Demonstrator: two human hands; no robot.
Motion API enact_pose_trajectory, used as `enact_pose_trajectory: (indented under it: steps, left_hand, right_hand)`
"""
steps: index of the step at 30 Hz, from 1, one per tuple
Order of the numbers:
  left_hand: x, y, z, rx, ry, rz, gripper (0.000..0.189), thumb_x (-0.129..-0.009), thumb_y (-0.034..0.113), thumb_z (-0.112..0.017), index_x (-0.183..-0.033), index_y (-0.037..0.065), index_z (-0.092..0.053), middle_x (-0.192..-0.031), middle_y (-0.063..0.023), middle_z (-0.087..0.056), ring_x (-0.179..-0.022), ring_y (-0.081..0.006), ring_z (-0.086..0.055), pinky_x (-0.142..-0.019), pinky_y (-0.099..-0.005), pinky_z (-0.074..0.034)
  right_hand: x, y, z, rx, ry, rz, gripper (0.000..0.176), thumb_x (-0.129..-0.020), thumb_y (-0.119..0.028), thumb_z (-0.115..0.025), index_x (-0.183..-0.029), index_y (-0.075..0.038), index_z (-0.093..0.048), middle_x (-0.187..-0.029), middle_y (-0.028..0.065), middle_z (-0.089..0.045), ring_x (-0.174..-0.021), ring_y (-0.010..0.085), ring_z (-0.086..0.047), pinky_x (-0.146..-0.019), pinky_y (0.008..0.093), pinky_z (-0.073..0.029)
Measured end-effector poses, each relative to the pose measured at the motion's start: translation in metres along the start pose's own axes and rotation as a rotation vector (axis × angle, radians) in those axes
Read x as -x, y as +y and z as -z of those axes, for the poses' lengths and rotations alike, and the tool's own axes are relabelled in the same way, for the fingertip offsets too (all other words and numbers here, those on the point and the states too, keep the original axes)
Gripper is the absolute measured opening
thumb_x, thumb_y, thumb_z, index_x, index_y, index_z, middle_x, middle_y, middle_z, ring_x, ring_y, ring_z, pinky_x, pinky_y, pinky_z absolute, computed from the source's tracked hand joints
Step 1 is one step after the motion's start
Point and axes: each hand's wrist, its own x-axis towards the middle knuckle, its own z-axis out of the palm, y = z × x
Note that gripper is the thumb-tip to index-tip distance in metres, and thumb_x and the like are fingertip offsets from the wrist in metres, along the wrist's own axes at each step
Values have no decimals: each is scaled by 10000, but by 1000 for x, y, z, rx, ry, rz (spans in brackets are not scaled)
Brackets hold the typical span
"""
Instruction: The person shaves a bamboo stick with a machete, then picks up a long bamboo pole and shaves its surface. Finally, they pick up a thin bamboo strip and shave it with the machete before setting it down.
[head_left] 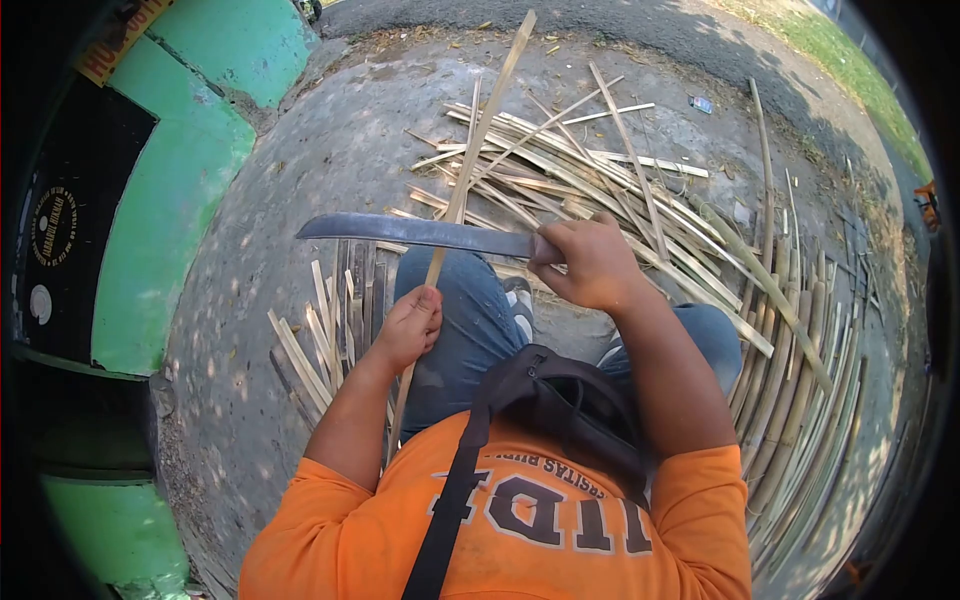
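My left hand (408, 328) is closed around a long bamboo strip (490, 110), which slants from beside my thigh up and away past my knee. My right hand (592, 262) grips the handle of a machete (400, 231). Its long, dark blade points left and crosses the strip just above my left hand, over my bent knee in jeans. Below the blade, the strip passes through my fist and runs down along my leg.
A heap of split bamboo strips (590, 180) lies on the concrete ahead. Bamboo poles (790, 370) are laid out at my right, and shorter strips (318, 345) at my left. A green wall (165, 230) stands on the far left. A black bag (560, 405) rests on my lap.
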Motion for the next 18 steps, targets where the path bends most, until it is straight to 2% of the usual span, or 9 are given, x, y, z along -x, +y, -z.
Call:
enact_pose_trajectory:
  steps: [3, 5, 9, 11, 14, 18]
  left_hand:
    - [-1, 2, 1, 36, 12, 21, 370, -1090, 504, -494, -950, 162, -502, -659, 80, -362, -505, -31, -314, -446, -212, -255]
    - [-1, 5, -5, -28, 45, 7, 347, -1073, 469, -558, -939, 154, -499, -665, 80, -388, -502, -29, -335, -442, -211, -270]
    - [-4, -2, -2, -127, 50, -52, 271, -1054, 359, -637, -946, 176, -469, -644, 81, -381, -458, -31, -341, -407, -209, -255]
    - [-3, 0, -3, -115, 64, -52, 300, -1027, 349, -683, -908, 152, -490, -679, 75, -420, -528, -29, -366, -465, -219, -301]
    - [-5, -6, -1, -236, 97, -117, 326, -998, 326, -724, -871, 136, -492, -715, 66, -439, -614, -39, -386, -539, -236, -343]
    - [-4, -5, -2, -332, 141, -145, 351, -965, 296, -756, -843, 131, -472, -746, 55, -439, -688, -60, -391, -607, -255, -366]
  right_hand:
    - [-2, -6, 3, 180, 142, 34, 369, -810, -427, -788, -889, -99, -638, -801, 91, -677, -817, 340, -690, -709, 476, -519]
    - [-5, 1, -2, 163, 155, 68, 414, -817, -482, -795, -862, -103, -632, -759, 77, -651, -746, 341, -677, -672, 480, -508]
    - [-4, -2, -12, 109, 89, 36, 284, -840, -335, -762, -827, -97, -607, -736, 89, -645, -700, 340, -670, -641, 465, -516]
    - [-3, -1, -19, 123, 114, 53, 199, -838, -248, -729, -812, -97, -601, -727, 98, -646, -685, 342, -669, -628, 463, -522]
    - [-3, -2, -20, 102, -23, -21, 208, -791, -269, -720, -873, -97, -636, -768, 109, -691, -742, 349, -699, -676, 472, -547]
    - [-4, -11, -21, 79, -11, -78, 140, -800, -229, -696, -833, -101, -651, -727, 133, -682, -705, 361, -690, -647, 477, -542]
